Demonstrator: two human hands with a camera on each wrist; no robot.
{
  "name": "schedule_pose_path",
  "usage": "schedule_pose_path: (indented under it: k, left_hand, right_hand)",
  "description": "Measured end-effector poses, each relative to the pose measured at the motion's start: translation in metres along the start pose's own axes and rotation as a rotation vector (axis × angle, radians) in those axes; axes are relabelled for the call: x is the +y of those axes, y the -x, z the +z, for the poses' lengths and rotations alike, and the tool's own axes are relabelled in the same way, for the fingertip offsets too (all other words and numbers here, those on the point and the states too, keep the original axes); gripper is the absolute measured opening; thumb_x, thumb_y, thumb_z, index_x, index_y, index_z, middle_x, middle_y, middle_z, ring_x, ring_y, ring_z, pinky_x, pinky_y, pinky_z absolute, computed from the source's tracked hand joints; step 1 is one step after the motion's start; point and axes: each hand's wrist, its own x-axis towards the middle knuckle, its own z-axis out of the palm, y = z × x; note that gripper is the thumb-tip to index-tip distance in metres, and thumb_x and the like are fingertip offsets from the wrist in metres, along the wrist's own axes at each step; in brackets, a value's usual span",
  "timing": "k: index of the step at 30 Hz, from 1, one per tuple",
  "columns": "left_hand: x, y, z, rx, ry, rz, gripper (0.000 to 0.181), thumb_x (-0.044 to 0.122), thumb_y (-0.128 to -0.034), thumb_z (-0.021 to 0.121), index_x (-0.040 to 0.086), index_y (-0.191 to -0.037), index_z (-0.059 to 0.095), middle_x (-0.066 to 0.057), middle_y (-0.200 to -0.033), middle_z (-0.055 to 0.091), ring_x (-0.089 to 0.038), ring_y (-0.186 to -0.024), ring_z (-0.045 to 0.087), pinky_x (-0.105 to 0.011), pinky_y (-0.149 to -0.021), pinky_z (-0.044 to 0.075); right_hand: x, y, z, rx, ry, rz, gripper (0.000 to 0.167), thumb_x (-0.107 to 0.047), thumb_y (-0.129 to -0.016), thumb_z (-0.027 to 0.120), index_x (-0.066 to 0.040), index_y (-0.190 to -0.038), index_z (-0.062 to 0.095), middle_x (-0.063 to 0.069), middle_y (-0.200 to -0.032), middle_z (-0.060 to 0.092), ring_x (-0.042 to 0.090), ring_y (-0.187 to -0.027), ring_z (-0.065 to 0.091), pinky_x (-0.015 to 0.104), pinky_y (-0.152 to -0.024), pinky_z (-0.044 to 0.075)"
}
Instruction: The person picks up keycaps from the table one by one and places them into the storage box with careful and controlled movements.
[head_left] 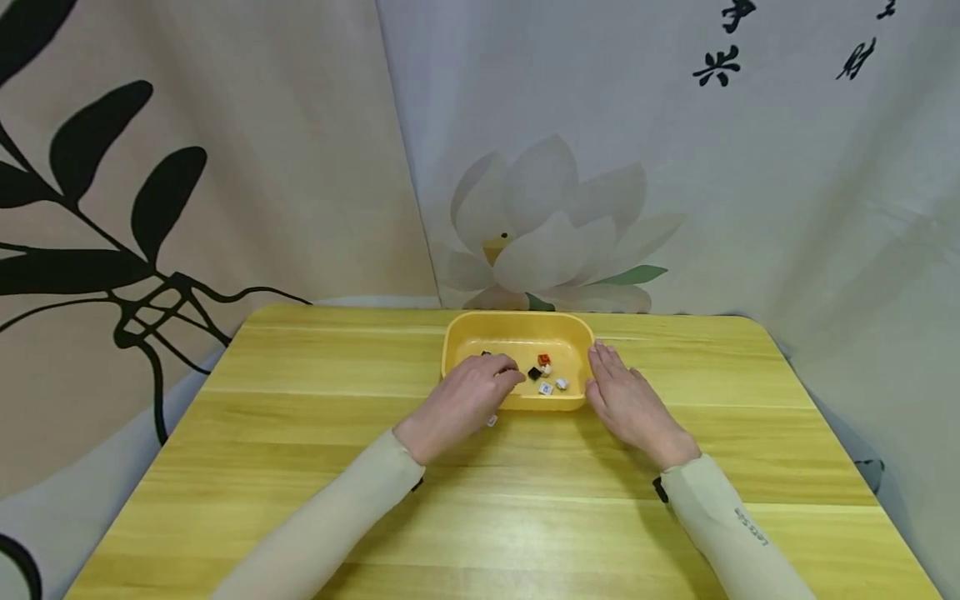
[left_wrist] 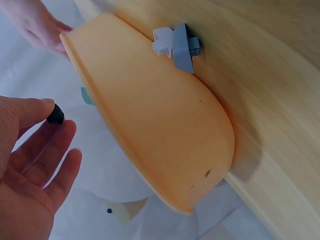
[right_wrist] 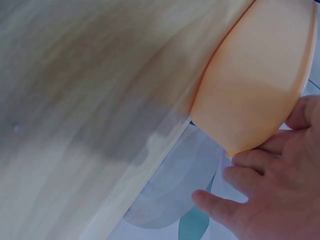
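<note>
A yellow tray (head_left: 525, 403) stands near the table's far edge, with several small pieces inside. Among them are a red piece (head_left: 543, 360), a black piece (head_left: 534, 373) and a white piece with a dark mark (head_left: 546, 388). My left hand (head_left: 468, 400) is over the tray's left part. In the left wrist view it pinches a small black keycap-like piece (left_wrist: 56, 115) between thumb and fingertip, above the rim. My right hand (head_left: 630, 404) rests against the tray's right end, fingers fairly straight along the rim; the right wrist view shows its fingers (right_wrist: 255, 160) touching there.
A small white-and-grey piece (left_wrist: 182, 47) lies on the table just outside the tray's near side. The wooden table (head_left: 525, 517) extends toward the viewer. Behind it hangs a printed curtain (head_left: 315, 150).
</note>
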Motion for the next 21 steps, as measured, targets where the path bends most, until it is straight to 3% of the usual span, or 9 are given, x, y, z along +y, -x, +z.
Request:
schedule_pose_path:
  k: [5,11,21]
  left_hand:
    - [-0.006,-0.014,0.009,-0.012,-0.02,-0.034,0.018,0.004,-0.0952,0.074,0.009,-0.112,0.077,-0.003,-0.112,0.073,-0.016,-0.105,0.069,-0.034,-0.096,0.054]
    - [-0.014,-0.028,0.018,-0.041,-0.024,-0.093,0.019,0.001,-0.0934,0.073,0.009,-0.11,0.079,-0.004,-0.108,0.074,-0.019,-0.097,0.071,-0.035,-0.086,0.057]
    - [-0.024,-0.037,0.036,-0.093,0.027,-0.175,0.021,-0.001,-0.0961,0.069,0.008,-0.112,0.078,-0.007,-0.109,0.073,-0.021,-0.097,0.073,-0.033,-0.083,0.059]
  right_hand:
    - [0.0,0.0,0.0,0.005,0.001,-0.004,0.06,-0.029,-0.113,0.032,0.01,-0.158,0.026,0.025,-0.167,0.021,0.041,-0.154,0.022,0.066,-0.116,0.03]
    - [0.001,-0.001,0.002,-0.003,-0.007,-0.002,0.06,-0.03,-0.113,0.031,0.01,-0.159,0.025,0.025,-0.168,0.02,0.041,-0.155,0.021,0.066,-0.116,0.029]
    - [0.001,0.0,0.001,-0.004,-0.006,0.004,0.061,-0.03,-0.114,0.029,0.01,-0.159,0.024,0.025,-0.168,0.019,0.041,-0.155,0.02,0.066,-0.117,0.028]
